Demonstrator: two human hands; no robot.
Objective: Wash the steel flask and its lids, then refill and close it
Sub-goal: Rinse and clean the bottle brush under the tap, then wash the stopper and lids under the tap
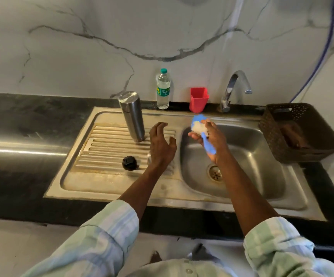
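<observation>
Steel dominates the scene: the steel flask (132, 116) stands on the ribbed drainboard (106, 154) of the sink unit, tilted slightly in this wide view, with its closed end up so that it appears to be upside down. Near and a little left of it, a black lid (129, 163) lies on the ribs, apart from the flask. The left hand (160, 145) hovers just right of the flask with fingers spread and loosely bent, holding nothing; a small shiny object sits partly hidden under its wrist, and what it is cannot be told. The right hand (211, 136) is over the left edge of the sink basin (248, 156), fingers curled round the handle of a blue brush (202, 130) whose pale bristled head points away toward the far wall. Along the far edge, against the marble wall, stand a clear plastic water bottle (163, 89) with a green cap, a red plastic cup (198, 99) to its right, and a chrome tap (234, 89) further right. A dark woven basket (300, 132) rests on the black counter (32, 118) at the right of the basin. Both forearms emerge from pale striped sleeves (110, 232).
</observation>
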